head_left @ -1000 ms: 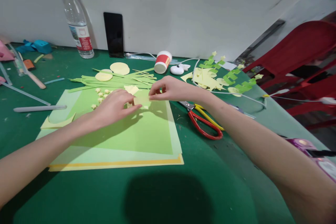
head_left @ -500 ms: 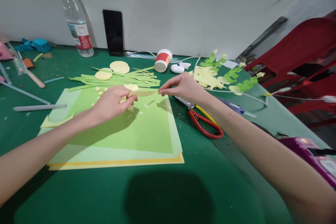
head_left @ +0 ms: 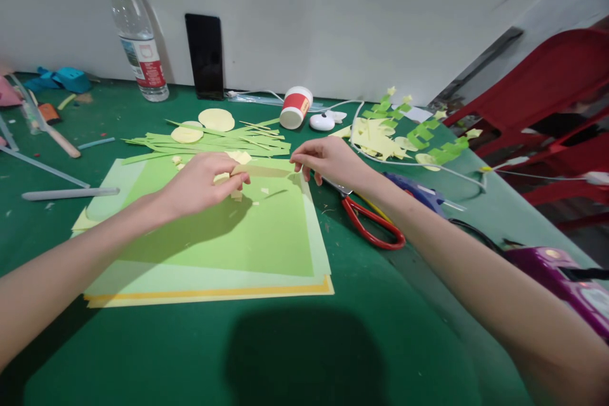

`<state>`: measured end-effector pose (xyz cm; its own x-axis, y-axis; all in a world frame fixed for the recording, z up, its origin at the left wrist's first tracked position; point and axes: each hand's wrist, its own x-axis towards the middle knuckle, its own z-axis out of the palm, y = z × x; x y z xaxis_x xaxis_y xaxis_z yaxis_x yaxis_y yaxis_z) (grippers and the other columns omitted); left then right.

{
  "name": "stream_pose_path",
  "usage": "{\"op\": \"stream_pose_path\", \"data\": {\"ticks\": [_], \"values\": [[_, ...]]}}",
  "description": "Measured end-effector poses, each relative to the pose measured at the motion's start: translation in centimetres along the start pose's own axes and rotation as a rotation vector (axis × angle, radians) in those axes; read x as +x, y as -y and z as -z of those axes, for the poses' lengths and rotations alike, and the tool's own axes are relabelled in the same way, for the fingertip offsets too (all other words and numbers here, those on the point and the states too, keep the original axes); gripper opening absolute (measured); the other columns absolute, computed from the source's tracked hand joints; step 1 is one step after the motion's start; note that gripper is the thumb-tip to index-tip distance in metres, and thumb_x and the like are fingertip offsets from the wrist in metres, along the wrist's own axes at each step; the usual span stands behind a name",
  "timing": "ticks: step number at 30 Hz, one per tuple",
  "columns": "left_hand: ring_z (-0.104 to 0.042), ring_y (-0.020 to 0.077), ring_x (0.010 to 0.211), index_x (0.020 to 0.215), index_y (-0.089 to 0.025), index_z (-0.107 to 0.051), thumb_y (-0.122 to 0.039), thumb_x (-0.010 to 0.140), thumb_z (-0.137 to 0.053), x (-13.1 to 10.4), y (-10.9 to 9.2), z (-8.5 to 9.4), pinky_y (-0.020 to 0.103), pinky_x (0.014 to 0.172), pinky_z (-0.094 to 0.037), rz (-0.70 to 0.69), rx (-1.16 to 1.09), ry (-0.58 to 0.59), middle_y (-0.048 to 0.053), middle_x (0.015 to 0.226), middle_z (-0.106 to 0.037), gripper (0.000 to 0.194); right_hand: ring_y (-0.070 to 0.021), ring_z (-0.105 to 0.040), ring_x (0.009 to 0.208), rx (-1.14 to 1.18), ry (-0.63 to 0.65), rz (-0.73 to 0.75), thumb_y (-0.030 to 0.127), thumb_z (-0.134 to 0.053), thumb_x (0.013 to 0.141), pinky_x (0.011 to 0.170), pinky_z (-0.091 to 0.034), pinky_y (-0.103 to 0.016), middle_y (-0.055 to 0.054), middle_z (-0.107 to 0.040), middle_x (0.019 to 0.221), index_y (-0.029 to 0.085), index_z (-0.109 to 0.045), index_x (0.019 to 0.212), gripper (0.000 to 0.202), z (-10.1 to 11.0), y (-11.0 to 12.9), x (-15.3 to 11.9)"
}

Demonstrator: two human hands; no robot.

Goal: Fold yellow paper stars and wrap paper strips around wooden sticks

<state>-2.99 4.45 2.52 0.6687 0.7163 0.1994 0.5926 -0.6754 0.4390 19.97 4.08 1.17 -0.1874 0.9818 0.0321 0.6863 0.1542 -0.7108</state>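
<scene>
My left hand [head_left: 200,184] pinches one end of a thin pale-yellow paper strip [head_left: 266,171] between thumb and fingers, above a stack of paper. The strip points right, and its tip ends by the fingertips of my right hand [head_left: 328,162]. The fingers of that hand are loosely curved and parted, with nothing seen gripped in them. Below lies a light green sheet [head_left: 257,235] on top of the stack, with small yellow scraps on it, partly hidden by my left hand. Red-and-yellow-handled scissors [head_left: 368,222] lie under my right wrist, partly covered.
Behind the stack lie green paper strips [head_left: 214,143] and yellow paper circles [head_left: 216,119]. A paper cup [head_left: 295,108], white earbud case [head_left: 322,122], phone [head_left: 204,57] and water bottle [head_left: 137,38] stand farther back. At right are yellow paper stars [head_left: 375,136], a cable and a blue glue gun [head_left: 416,192].
My right hand's fingers have loosened from their pinch at the strip's tip and parted, shifting slightly right. My left hand keeps its hold.
</scene>
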Motion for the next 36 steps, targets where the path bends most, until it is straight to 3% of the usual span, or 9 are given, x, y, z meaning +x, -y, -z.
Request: {"op": "stream_pose_path", "data": {"ticks": [5,9,13,15,18,22,25,30,36], "values": [[-0.053,0.0122,0.064,0.069,-0.017,-0.067,-0.031,0.084,-0.044,0.0,0.1,0.2,0.024,0.060,-0.037,-0.028,-0.014,0.080,0.001,0.069,-0.061,0.030,-0.0055,-0.045,0.036,-0.114,-0.052,-0.012,0.026,-0.062,0.069,0.043,-0.039,-0.021,0.000,-0.058,0.050,0.012,-0.062,0.063,0.015,0.1,0.2,-0.3],[-0.053,0.0143,0.071,0.078,-0.019,-0.067,-0.031,0.085,-0.042,-0.1,0.7,0.3,0.025,0.064,-0.038,-0.110,-0.026,0.219,0.002,0.073,-0.061,0.029,-0.0074,-0.042,0.040,-0.248,-0.065,0.012,0.034,-0.058,0.072,0.047,-0.034,-0.024,0.000,-0.050,0.041,0.014,-0.052,0.043,0.036,0.2,0.2,-0.1],[-0.052,0.0156,0.079,0.078,-0.020,-0.066,-0.028,0.084,-0.045,-0.1,1.1,0.0,0.025,0.069,-0.038,-0.170,-0.042,0.322,0.002,0.074,-0.062,0.023,-0.0102,-0.048,0.055,-0.315,-0.033,0.060,0.021,-0.062,0.066,0.051,-0.030,-0.024,-0.002,-0.062,0.064,0.014,-0.066,0.066,0.008,0.1,0.4,0.2],[-0.051,0.0166,0.082,0.079,-0.020,-0.066,-0.029,0.084,-0.044,-0.1,1.2,-0.1,0.027,0.073,-0.038,-0.182,-0.046,0.344,0.002,0.076,-0.062,0.024,-0.0101,-0.048,0.057,-0.308,0.003,0.067,0.023,-0.058,0.070,0.052,-0.031,-0.023,-0.003,-0.064,0.068,0.015,-0.068,0.073,0.013,0.0,0.8,0.2],[-0.051,0.0167,0.084,0.080,-0.020,-0.065,-0.030,0.085,-0.042,-0.1,1.2,0.0,0.026,0.074,-0.039,-0.177,-0.052,0.350,0.002,0.078,-0.062,0.025,-0.0094,-0.046,0.052,-0.271,0.053,0.053,0.029,-0.053,0.074,0.050,-0.031,-0.023,-0.004,-0.062,0.060,0.012,-0.067,0.066,0.024,-0.4,1.8,-0.2],[-0.051,0.0161,0.083,0.080,-0.019,-0.064,-0.030,0.085,-0.042,0.0,1.2,0.2,0.025,0.073,-0.039,-0.152,-0.053,0.332,0.003,0.077,-0.060,0.026,-0.0069,-0.049,0.057,-0.134,0.210,0.104,0.024,-0.055,0.073,0.052,-0.036,-0.020,-0.003,-0.065,0.080,0.015,-0.066,0.091,0.023,-0.7,3.4,-0.8],[-0.052,0.0150,0.077,0.077,-0.018,-0.064,-0.033,0.084,-0.041,0.1,1.1,0.3,0.024,0.068,-0.039,-0.128,-0.044,0.309,0.002,0.075,-0.059,0.028,-0.0059,-0.046,0.052,-0.060,0.319,0.123,0.033,-0.055,0.075,0.047,-0.035,-0.019,-0.001,-0.062,0.069,0.015,-0.067,0.082,0.023,-0.8,4.0,-1.2],[-0.051,0.0136,0.067,0.076,-0.017,-0.062,-0.037,0.085,-0.036,0.2,1.1,0.3,0.023,0.060,-0.036,-0.055,0.011,0.242,0.001,0.070,-0.056,0.033,-0.0033,-0.042,0.041,-0.038,0.297,0.053,0.028,-0.055,0.075,0.041,-0.033,-0.018,0.002,-0.055,0.055,0.012,-0.060,0.066,0.019,-1.5,4.5,-1.4],[-0.045,0.0141,0.055,0.060,-0.017,-0.054,-0.035,0.078,-0.046,0.2,2.7,-0.6,0.024,0.049,-0.026,0.044,0.140,0.199,0.001,0.059,-0.052,0.027,-0.0060,-0.052,0.053,-0.095,0.285,-0.061,0.027,-0.046,0.087,0.051,-0.045,-0.020,0.000,-0.058,0.068,0.010,-0.057,0.085,0.020,-5.5,4.9,-1.9]]}}
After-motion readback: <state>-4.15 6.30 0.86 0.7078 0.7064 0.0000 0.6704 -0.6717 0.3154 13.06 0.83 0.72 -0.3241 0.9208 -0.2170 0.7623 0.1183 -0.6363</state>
